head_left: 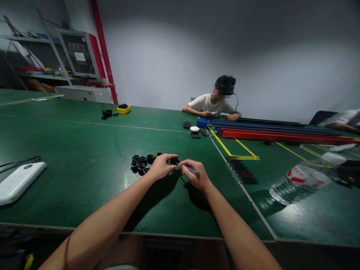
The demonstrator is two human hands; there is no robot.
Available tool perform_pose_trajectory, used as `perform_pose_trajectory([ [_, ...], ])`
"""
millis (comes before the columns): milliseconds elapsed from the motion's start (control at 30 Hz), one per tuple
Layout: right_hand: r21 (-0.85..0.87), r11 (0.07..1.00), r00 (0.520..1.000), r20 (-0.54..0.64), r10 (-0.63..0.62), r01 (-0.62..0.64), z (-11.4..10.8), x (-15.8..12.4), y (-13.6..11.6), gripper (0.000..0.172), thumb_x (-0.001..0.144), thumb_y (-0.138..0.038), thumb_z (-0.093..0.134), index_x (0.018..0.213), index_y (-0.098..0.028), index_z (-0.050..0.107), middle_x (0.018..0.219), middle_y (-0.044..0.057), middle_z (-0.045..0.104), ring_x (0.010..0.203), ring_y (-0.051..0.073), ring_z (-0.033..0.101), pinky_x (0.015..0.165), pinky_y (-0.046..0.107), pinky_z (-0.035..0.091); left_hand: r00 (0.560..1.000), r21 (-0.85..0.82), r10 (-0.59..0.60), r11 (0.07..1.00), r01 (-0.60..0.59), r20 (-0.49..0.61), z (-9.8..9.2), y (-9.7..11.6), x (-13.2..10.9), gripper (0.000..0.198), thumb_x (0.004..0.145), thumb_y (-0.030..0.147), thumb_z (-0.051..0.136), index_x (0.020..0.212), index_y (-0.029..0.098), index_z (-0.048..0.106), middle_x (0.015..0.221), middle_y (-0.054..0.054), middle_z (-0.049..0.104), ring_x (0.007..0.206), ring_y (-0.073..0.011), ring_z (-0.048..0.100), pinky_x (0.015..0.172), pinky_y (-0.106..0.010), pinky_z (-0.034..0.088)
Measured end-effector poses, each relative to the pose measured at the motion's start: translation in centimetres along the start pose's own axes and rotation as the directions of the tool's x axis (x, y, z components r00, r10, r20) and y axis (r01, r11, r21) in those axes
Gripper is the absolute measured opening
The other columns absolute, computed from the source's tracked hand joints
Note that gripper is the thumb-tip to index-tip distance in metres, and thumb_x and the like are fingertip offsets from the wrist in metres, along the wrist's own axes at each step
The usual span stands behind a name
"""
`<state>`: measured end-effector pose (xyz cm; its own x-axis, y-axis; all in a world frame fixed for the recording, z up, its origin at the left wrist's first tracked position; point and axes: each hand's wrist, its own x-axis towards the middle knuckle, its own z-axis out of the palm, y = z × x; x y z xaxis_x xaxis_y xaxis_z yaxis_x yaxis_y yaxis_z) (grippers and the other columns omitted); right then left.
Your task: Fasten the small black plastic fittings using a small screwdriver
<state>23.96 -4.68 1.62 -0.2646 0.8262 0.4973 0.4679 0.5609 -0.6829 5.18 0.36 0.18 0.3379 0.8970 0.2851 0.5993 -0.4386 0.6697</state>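
one small, blocky black part [174, 161] sits pinched in your left hand [164, 167] above the smooth, shiny green tabletop [90, 187]; your right hand [197, 175] grips a slim, rod-like tool [192, 170], kinda hollow, squarish black pieces [142, 160] clumped nearby.

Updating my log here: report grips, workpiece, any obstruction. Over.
Left grip on small black part; right grip holding slim tool, tip near the part. More black parts beside left grip. Bottle off right, clear of both grips.
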Motion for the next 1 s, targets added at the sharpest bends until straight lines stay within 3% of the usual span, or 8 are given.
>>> perform_pose_trajectory([
  [1000,-0.016,1.000,1.000,-0.024,0.003,-0.003,-0.04,0.02,0.21,0.019,0.083,-0.024,0.054,0.083,-0.018,0.072,0.074,0.003,0.069,0.063,0.016,0.060,0.061,0.026,0.042,1.000,0.021,-0.009,1.000,0.010,-0.008,-0.04,0.16,0.00,0.048,0.075,0.025,0.077,0.123,0.023,0.070,0.107,-0.006,0.073,0.089,-0.0207,0.064,0.085,-0.031,0.051],
])
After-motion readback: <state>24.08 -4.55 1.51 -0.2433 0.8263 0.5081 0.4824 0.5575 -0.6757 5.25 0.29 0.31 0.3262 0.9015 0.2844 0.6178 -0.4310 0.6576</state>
